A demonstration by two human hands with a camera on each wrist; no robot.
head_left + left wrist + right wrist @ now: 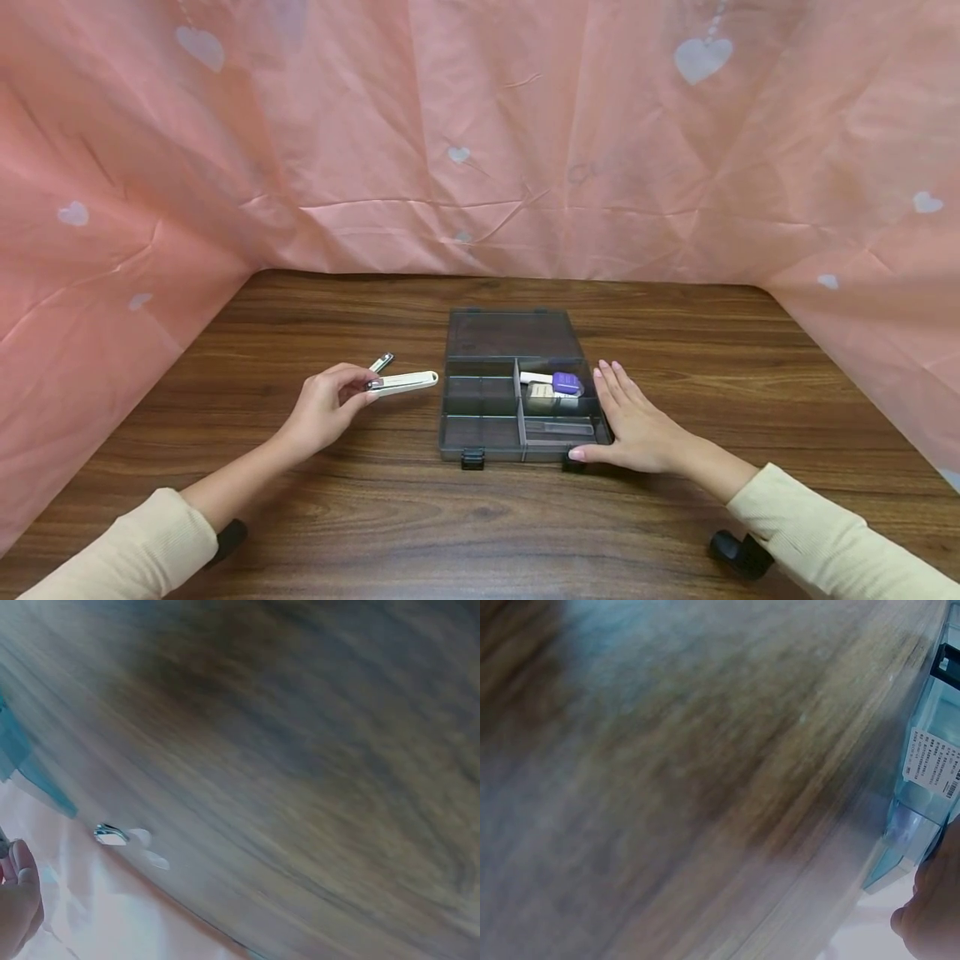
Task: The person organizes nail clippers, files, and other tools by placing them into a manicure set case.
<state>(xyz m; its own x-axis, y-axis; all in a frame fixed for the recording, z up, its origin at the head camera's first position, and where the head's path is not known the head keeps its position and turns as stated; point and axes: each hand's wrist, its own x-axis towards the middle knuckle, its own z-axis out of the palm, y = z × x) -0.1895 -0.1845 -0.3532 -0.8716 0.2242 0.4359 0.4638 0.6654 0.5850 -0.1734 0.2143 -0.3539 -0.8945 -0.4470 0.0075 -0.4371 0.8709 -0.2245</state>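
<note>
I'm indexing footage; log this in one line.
left hand: pinches long white nail clipper; right hand: touches open grey translucent plastic box; brown wooden table: another white-silver clipper

We see pink cloth [360, 133] rising behind and on both sides of a brown worktop [375, 525], whose dark wood grain runs from side to side. We find the cloth creased, bearing pale hearts [702, 60] of differing sizes, the upper two below dotted strings [716, 18].

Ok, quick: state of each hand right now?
Left hand: holding a white nail clipper.
Right hand: open, resting against the box.
</note>
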